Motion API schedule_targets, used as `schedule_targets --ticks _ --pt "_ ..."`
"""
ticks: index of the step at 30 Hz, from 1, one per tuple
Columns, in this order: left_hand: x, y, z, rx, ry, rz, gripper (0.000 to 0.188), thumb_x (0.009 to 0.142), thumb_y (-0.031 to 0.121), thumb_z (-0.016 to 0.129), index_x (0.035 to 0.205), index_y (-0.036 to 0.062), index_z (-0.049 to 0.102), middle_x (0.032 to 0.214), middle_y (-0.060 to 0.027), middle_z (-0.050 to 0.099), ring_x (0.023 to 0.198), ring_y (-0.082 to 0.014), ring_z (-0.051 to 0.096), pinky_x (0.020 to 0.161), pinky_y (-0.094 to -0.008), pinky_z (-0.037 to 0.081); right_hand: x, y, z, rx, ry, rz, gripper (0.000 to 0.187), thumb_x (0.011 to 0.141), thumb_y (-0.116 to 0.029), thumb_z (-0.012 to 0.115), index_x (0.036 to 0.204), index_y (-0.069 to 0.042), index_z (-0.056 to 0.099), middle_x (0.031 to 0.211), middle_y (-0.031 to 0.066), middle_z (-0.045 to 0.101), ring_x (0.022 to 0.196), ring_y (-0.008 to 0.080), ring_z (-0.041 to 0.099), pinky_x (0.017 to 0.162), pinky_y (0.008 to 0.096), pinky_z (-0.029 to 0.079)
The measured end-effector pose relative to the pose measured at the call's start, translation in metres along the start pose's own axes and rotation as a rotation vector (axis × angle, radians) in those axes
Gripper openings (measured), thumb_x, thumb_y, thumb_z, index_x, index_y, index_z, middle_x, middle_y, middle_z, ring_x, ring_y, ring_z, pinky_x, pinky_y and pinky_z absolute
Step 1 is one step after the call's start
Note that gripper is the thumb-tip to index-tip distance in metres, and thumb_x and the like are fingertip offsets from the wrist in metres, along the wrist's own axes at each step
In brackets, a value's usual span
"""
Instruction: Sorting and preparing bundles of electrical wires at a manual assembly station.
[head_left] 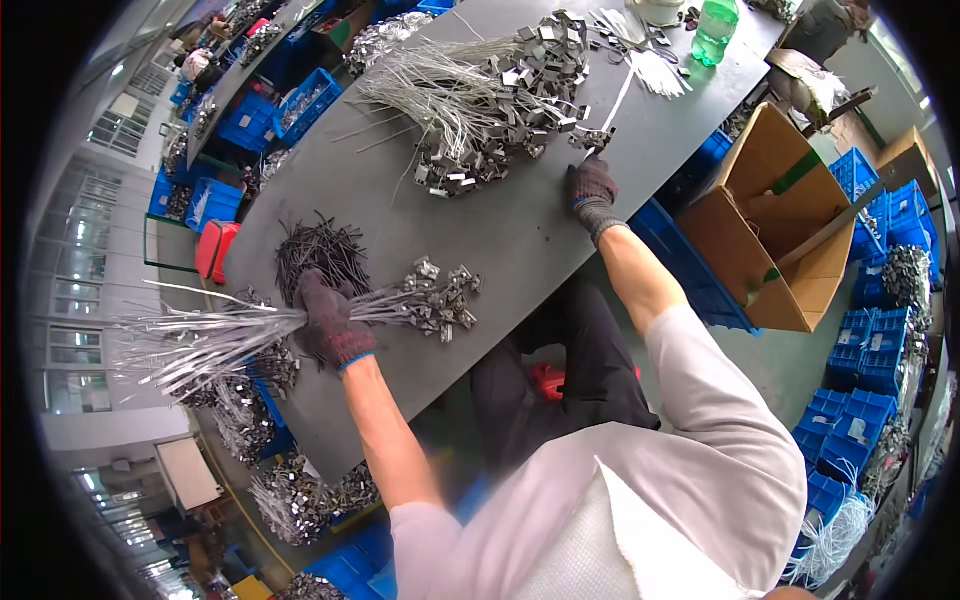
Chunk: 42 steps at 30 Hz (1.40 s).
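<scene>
My left hand (330,320), in a dark knit glove, is closed around a bundle of silvery wires (215,335). Their loose ends fan out leftward, and small metal end pieces (440,300) cluster on the right. Just beyond that hand lies a heap of short dark strips (318,250). My right hand (592,185), gloved too, is closed near the table's right edge. A thin white strip (621,98) runs from beyond down to its fingertips and appears gripped there. Left of this hand spreads a large pile of wires with square metal pieces (500,95).
The grey table (420,385) carries a green bottle (714,35) and loose white strips (658,72) at the far end. An open cardboard box (780,200) stands right of it beside blue crates (870,345). A red object (215,250) sits by the left edge.
</scene>
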<state>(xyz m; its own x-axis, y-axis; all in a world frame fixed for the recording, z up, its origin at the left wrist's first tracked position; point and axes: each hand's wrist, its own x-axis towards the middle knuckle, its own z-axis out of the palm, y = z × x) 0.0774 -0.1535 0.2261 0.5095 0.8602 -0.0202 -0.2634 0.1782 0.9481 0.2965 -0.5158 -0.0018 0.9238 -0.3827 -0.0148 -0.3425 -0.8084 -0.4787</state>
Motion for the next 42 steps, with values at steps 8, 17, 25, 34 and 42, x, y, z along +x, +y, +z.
schedule_targets --ticks 8,17,25,34,42 --pt "-0.008 0.011 0.012 -0.089 -0.095 0.009 0.023 0.090 0.029 0.070 0.087 0.0072 0.063 0.058 0.0033 0.040 0.045 -0.0098 0.037 0.049 -0.0297 0.042 0.032 0.038 0.012 0.012 0.001 -0.040 0.027 0.093 -0.023 0.054 0.109 -0.002 0.060 0.102 0.0219 0.071 0.093 0.0438 0.070 0.076 0.0527 0.057" --pt "0.000 -0.003 0.026 0.034 -0.013 0.030 0.018 0.084 0.028 0.070 0.086 0.0116 0.064 0.076 0.0006 0.056 0.059 -0.0145 0.054 0.054 -0.0321 0.051 -0.168 0.050 -0.034 0.214 -0.314 -0.294 0.031 0.093 -0.030 0.058 0.104 -0.001 0.057 0.087 0.0276 0.068 0.088 0.0459 0.068 0.074 0.0534 0.053" --pt "-0.032 0.001 0.033 0.380 -0.550 0.162 0.024 0.098 0.024 0.062 0.111 0.0034 0.066 0.080 -0.0009 0.062 0.055 -0.0077 0.050 0.054 -0.0276 0.049 -0.205 -0.027 -0.065 0.607 -0.722 -0.464 0.029 0.094 -0.026 0.056 0.106 -0.001 0.061 0.079 0.0205 0.067 0.064 0.0300 0.070 0.064 0.0439 0.054" --pt "0.005 -0.014 -0.002 0.272 -1.039 0.339 0.025 0.094 0.017 0.054 0.109 0.0020 0.068 0.082 -0.0002 0.065 0.066 -0.0172 0.063 0.066 -0.0324 0.053 -0.253 -0.187 -0.186 1.039 -1.099 -0.592 0.021 0.100 -0.027 0.058 0.095 -0.006 0.060 0.066 -0.0005 0.055 0.051 0.0075 0.052 0.045 0.0246 0.040" --pt "-0.026 0.068 0.001 1.504 -0.886 0.247 0.036 0.090 0.036 0.059 0.103 0.0052 0.075 0.095 -0.0157 0.075 0.092 -0.0307 0.072 0.086 -0.0453 0.052 -0.343 -0.154 -0.183 0.987 -1.222 -0.527 0.019 0.099 -0.025 0.061 0.092 -0.007 0.058 0.068 -0.0003 0.056 0.052 0.0072 0.053 0.045 0.0254 0.041"
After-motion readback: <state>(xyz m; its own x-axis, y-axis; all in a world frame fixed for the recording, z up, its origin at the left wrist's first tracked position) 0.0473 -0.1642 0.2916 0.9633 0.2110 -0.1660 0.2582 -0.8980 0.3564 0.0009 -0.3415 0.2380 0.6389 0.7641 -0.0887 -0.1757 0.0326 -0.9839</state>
